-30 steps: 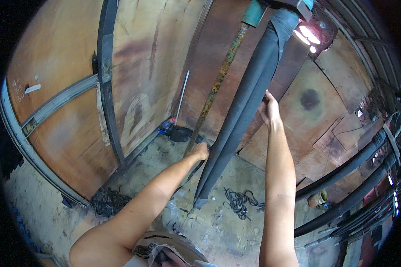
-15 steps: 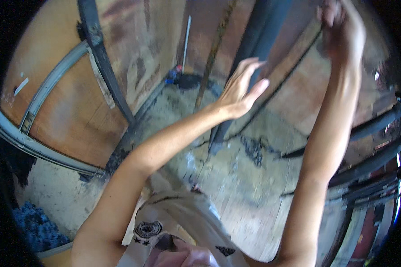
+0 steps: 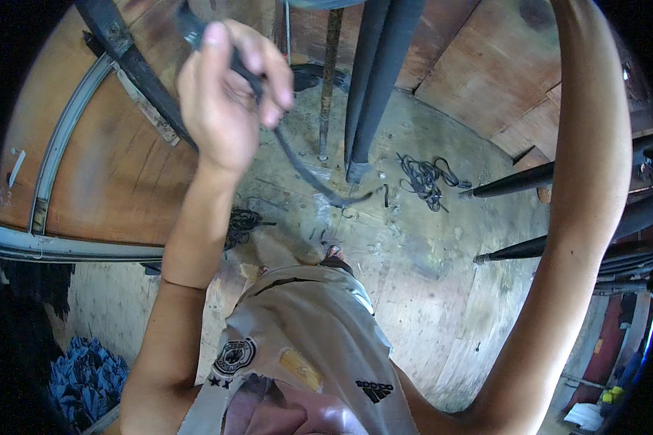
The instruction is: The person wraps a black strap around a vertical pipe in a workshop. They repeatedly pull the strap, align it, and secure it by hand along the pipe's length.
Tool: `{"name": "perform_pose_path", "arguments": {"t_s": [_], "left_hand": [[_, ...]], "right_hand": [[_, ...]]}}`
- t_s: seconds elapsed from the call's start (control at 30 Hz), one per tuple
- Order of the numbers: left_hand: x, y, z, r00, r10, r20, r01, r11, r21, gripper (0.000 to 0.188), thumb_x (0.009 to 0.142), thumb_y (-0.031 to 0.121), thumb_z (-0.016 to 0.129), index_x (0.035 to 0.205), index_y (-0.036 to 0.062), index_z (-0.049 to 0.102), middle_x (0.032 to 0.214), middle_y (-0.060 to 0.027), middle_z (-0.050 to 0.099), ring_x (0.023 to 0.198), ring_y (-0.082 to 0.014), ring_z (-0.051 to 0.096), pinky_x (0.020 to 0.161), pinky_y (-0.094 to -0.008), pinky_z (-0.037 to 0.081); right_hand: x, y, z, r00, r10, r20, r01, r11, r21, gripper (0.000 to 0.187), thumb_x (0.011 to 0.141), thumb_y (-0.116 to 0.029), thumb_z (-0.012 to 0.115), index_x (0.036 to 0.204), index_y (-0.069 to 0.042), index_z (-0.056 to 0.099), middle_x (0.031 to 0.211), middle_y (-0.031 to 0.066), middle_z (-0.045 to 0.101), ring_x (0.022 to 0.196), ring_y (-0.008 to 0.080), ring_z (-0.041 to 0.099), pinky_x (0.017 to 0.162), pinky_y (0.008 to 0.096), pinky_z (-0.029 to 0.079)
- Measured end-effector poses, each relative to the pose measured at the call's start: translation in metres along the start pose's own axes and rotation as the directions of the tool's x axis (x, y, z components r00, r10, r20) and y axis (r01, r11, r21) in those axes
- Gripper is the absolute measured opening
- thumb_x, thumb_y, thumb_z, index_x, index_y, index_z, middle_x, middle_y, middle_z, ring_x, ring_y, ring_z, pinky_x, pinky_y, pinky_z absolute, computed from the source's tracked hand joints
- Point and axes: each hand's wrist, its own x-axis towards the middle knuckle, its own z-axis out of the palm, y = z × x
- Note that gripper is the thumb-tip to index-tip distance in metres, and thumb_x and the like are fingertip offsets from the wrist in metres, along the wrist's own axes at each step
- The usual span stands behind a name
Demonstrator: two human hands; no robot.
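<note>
My left hand [image 3: 225,101] is raised at the upper left, fingers curled round a thin black strap [image 3: 294,161]. One part of the strap runs up past the thumb to the top of the picture. The other part hangs below the fingers and curves down to the right, its lower end over the floor. My right forearm [image 3: 591,130] reaches up along the right side, and the hand is beyond the top edge. Two black poles [image 3: 374,87] stand close together in front of me, beside a thin rusty rod [image 3: 328,87].
A tangle of black straps [image 3: 428,180] lies on the floor right of the poles, and another bundle [image 3: 243,226] lies near my feet. Black tubes [image 3: 522,179] jut in from the right. A blue crumpled heap [image 3: 87,380] sits lower left. Brown panels [image 3: 109,167] form the wall.
My left hand has moved up and left and closed on the strap, which hung from near my right hand before. My right hand has gone out at the top. The view has shifted.
</note>
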Motion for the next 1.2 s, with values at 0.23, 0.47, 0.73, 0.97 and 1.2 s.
{"name": "perform_pose_path", "arguments": {"t_s": [0.23, 0.47, 0.73, 0.97, 1.2], "left_hand": [[0.010, -0.054, -0.049, 0.915, -0.347, -0.204, 0.383, 0.906, 0.178, 0.045, 0.110, 0.037, 0.032, 0.083, 0.0069, 0.053, 0.064, -0.0127, 0.062, 0.044, -0.0117, 0.045, 0.043, -0.0248, 0.034], [-0.014, -0.174, -0.082, 0.723, -0.664, -0.189, 0.690, 0.679, 0.253, 0.042, 0.108, 0.033, 0.036, 0.084, 0.0058, 0.055, 0.071, -0.0159, 0.069, 0.046, -0.0134, 0.052, 0.044, -0.0297, 0.041], [0.018, -0.252, -0.079, 0.689, -0.715, 0.117, 0.550, 0.621, 0.559, 0.041, 0.106, 0.029, 0.038, 0.086, 0.0031, 0.064, 0.070, -0.0128, 0.071, 0.058, -0.0182, 0.064, 0.054, -0.0344, 0.046], [0.022, -0.249, -0.074, 0.511, -0.855, 0.088, 0.538, 0.399, 0.743, 0.047, 0.107, 0.037, 0.038, 0.094, 0.0002, 0.064, 0.076, -0.0125, 0.073, 0.069, -0.0196, 0.069, 0.061, -0.0367, 0.052], [-0.009, -0.270, -0.083, 0.823, -0.560, -0.090, 0.358, 0.390, 0.848, 0.044, 0.106, 0.039, 0.045, 0.107, -0.0008, 0.063, 0.102, -0.0206, 0.072, 0.093, -0.0363, 0.069, 0.085, -0.0459, 0.053]], "right_hand": [[0.007, 0.067, 0.002, 0.974, 0.080, -0.214, -0.043, 0.984, 0.172, 0.021, 0.101, -0.017, 0.061, 0.105, 0.002, 0.069, 0.079, 0.0074, 0.069, 0.067, 0.0128, 0.068, 0.060, 0.0242, 0.054], [0.034, 0.161, -0.014, 0.629, 0.212, -0.748, 0.222, 0.873, 0.434, 0.031, 0.101, -0.020, 0.059, 0.125, 0.000, 0.063, 0.111, 0.0155, 0.069, 0.104, 0.0253, 0.069, 0.089, 0.0389, 0.057], [0.044, 0.185, 0.023, 0.953, 0.294, -0.081, -0.143, 0.667, 0.731, 0.053, 0.107, -0.043, 0.042, 0.148, -0.010, 0.050, 0.140, 0.0098, 0.059, 0.125, 0.0235, 0.057, 0.108, 0.0419, 0.041], [0.036, 0.185, 0.001, 0.912, 0.325, -0.252, -0.113, 0.787, 0.607, 0.027, 0.104, -0.032, 0.057, 0.112, -0.007, 0.062, 0.108, 0.0032, 0.070, 0.102, 0.0141, 0.065, 0.096, 0.0338, 0.048], [-0.027, 0.142, -0.006, 0.987, 0.041, -0.155, 0.052, 0.832, 0.553, 0.024, 0.098, -0.025, 0.062, 0.089, -0.003, 0.063, 0.078, 0.0048, 0.065, 0.076, 0.0154, 0.065, 0.079, 0.0304, 0.051]]}}
